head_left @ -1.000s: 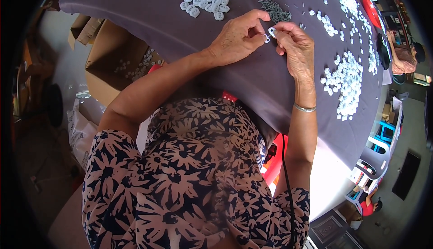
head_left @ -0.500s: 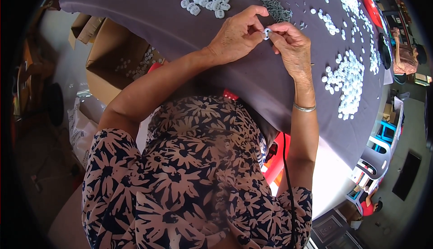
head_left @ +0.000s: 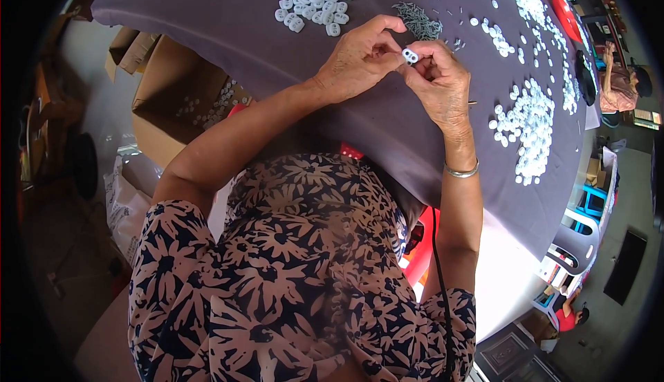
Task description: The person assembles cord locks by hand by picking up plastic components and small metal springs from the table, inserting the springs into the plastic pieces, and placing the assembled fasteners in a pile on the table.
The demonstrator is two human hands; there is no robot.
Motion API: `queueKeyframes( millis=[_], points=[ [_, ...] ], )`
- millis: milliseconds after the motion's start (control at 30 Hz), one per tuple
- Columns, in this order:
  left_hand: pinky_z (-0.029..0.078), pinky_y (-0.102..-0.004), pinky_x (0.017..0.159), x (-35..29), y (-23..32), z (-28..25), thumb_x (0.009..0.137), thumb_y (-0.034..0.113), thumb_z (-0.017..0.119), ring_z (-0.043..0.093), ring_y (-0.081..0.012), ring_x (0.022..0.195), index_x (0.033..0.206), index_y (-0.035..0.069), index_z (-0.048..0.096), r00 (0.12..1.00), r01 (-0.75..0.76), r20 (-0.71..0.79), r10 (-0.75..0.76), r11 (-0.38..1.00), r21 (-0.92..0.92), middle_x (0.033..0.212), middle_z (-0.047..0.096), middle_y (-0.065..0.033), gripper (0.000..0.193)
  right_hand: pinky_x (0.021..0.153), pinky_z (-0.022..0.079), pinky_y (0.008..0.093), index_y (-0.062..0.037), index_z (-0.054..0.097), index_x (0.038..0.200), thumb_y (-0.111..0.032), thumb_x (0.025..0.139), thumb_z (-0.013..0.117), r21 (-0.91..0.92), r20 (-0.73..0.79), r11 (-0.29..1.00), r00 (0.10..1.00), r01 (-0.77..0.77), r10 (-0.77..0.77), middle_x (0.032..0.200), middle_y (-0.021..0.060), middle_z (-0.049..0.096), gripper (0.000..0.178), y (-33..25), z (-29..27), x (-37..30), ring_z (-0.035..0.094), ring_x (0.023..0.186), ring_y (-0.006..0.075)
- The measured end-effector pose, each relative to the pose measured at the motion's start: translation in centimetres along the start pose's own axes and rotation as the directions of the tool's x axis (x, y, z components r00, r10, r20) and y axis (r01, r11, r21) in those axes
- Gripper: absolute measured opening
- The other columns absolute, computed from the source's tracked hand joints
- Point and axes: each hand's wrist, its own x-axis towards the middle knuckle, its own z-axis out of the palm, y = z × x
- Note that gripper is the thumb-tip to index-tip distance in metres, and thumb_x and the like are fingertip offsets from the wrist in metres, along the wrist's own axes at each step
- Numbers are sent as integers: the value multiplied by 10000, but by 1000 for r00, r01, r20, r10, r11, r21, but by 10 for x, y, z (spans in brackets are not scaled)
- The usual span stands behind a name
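Note:
Above the dark cloth, my left hand (head_left: 363, 57) and my right hand (head_left: 440, 81) meet fingertip to fingertip at a small white oval plastic piece (head_left: 410, 56). It has two dark holes in its upper face. The left thumb and forefinger pinch its left end, while the right thumb and fingers close round the other side. Just beyond the fingers lies a heap of thin grey pieces (head_left: 420, 22), too small to tell whether springs or screws. Farther left sits a pile of similar white oval pieces (head_left: 317, 3).
A dark cloth covers the table (head_left: 373, 123). Small white round pieces (head_left: 532, 133) are heaped at the right, with more along the far right. Left of the table, an open cardboard box (head_left: 162, 98) holds loose white pieces. Another person (head_left: 619, 88) is at the far right.
Both hands have come slightly nearer to me. The white piece has been turned, so its two holes now show, and the right fingers have shifted off its face.

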Motion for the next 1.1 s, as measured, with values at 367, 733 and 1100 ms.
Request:
queueKeyframes(
  millis=[367, 733, 1100],
  points=[
    [478, -236, 671, 4, 1, -2, 849, 89, 642, 577, -80, 748, 1212, 22, 459, 1000, -16, 20, 18, 998, -56, 798, 636, -46, 413, 509, 416, 179, -26, 621, 922, 89, 685, 694, -122, -27, 988, 995, 93, -97, 821, -9, 570, 274, -7, 0, 2, 483, 587, 28],
    [484, -236, 700, 3, 5, -3, 864, 59, 621, 566, -70, 795, 1177, 9, 503, 998, -12, 65, 6, 996, 93, 864, 628, -32, 338, 549, 497, 339, -43, 561, 984, -96, 727, 738, -478, 169, 823, 951, 308, -258, 845, 90, 566, 316, -4, -4, 1, 567, 594, 264],
    [470, -239, 745, -2, 10, -4, 859, 62, 528, 558, -81, 771, 1186, 53, 593, 986, 54, 156, -56, 998, 15, 807, 594, -10, 334, 548, 485, 397, -18, 468, 797, -132, 819, 657, -527, 282, 785, 938, 325, -199, 666, 145, 559, 221, 3, 2, -8, 591, 627, 337]
  ],
)
